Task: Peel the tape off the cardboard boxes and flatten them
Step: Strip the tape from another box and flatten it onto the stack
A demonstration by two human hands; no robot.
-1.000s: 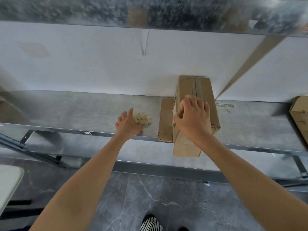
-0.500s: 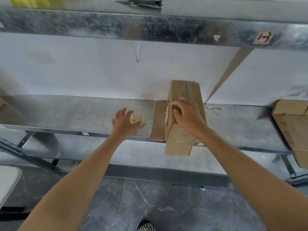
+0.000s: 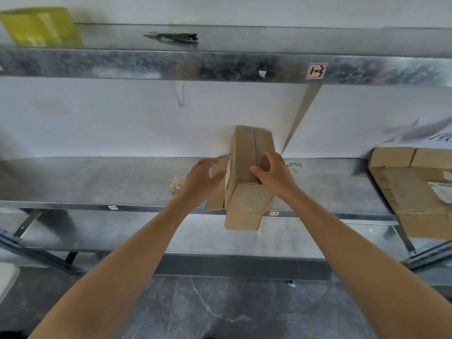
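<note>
A narrow brown cardboard box (image 3: 244,157) stands on the metal shelf (image 3: 97,182), its front flaps hanging over the shelf edge. My right hand (image 3: 274,174) grips its top right side, thumb across the top seam. My left hand (image 3: 201,178) is spread with straight fingers against the box's left side and the side flap (image 3: 216,194). A crumpled wad of peeled tape (image 3: 175,185) lies on the shelf just left of my left hand.
A second cardboard box (image 3: 415,192) with a white label sits at the right end of the shelf. On the upper shelf (image 3: 220,67) lie a dark tool (image 3: 175,37) and a yellow object (image 3: 39,26). White wall behind; grey tiled floor below.
My left hand let go of the tape wad and moved right to the box's left side. My right hand shifted from the top front to the right side. The view tilted upward.
</note>
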